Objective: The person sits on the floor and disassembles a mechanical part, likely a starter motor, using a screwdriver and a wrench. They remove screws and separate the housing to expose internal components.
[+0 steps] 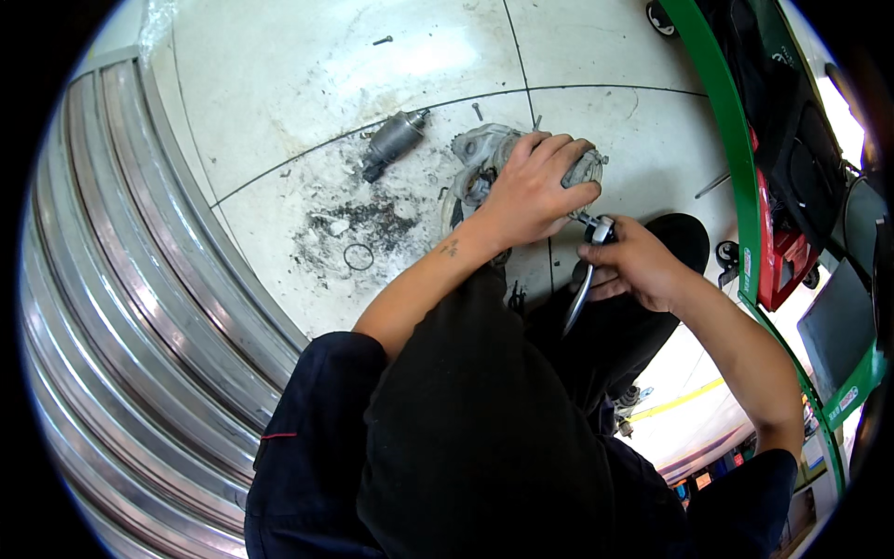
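My left hand (535,191) is closed over the top of a dirty grey cast-metal housing (478,144) on the tiled floor. Its fingers wrap the far side, so part of the housing is hidden. In my right hand (638,265) is a shiny ratchet wrench (579,300), its head against the housing's near right side; my fingers cover part of the handle. What the wrench tip sits on cannot be made out. Left of the housing lies a dark grey cylindrical motor (396,138). A thin black ring (358,257) rests nearer me, beside dark grime.
Loose bolts (383,40) lie farther off, one (478,112) close behind the housing. Ribbed metal shutter panels (130,279) curve along the left. On the right stand a green frame (736,140) and a red metal part (787,265). My knees are close beneath my arms.
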Tool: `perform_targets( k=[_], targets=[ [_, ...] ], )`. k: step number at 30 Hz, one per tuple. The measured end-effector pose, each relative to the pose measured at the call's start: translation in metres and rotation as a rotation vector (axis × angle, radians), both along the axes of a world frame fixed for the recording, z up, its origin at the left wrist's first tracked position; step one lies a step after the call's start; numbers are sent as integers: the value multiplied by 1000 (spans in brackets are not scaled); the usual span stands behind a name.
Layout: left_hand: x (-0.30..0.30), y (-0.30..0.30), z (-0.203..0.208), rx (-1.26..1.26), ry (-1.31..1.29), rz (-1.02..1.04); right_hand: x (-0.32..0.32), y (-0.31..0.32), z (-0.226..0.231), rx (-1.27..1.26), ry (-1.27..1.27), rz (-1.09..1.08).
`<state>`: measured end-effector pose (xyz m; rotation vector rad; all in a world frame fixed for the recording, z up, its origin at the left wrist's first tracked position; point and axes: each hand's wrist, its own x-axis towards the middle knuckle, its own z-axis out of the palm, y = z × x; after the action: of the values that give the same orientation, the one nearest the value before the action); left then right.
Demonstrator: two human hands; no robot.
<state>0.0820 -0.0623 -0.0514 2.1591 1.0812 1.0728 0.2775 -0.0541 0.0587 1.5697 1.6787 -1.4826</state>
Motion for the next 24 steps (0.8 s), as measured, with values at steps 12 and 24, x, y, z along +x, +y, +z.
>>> perform_targets(
  k=[12,24],
  targets=[
    [-2,1,0,6,10,-31,-10,5,10,-733,277,-977],
    [-1,3,1,-33,9,-2,8,-2,-8,221,108,180]
  ],
)
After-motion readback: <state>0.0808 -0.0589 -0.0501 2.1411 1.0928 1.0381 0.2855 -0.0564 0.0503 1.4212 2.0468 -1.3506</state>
